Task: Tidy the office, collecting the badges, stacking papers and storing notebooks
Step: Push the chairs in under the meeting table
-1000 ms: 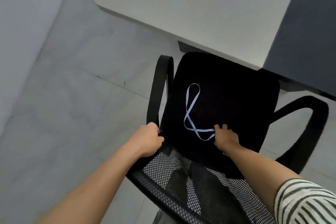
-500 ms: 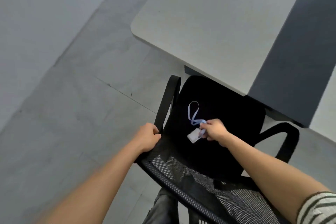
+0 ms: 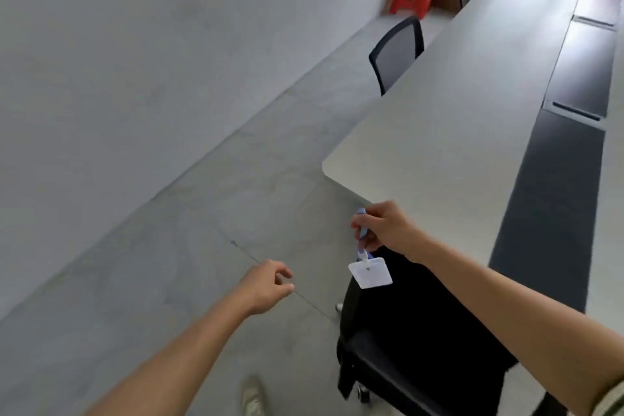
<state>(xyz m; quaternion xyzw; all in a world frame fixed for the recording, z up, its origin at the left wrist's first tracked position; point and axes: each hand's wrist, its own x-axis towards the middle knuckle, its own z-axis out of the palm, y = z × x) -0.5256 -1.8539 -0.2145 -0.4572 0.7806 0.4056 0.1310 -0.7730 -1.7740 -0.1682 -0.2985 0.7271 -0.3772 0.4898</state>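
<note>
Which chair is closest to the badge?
The near black chair, beside the right hand holding the badge; the far chair has a grey mesh back.

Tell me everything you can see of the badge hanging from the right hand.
The badge is a small white rectangular holder, plastic by its look, tilted, hanging in the air from a clip on a light blue lanyard. The right hand grips the bunched lanyard just above it. It shows against the black chair's edge. Any print is too blurred to read.
</note>
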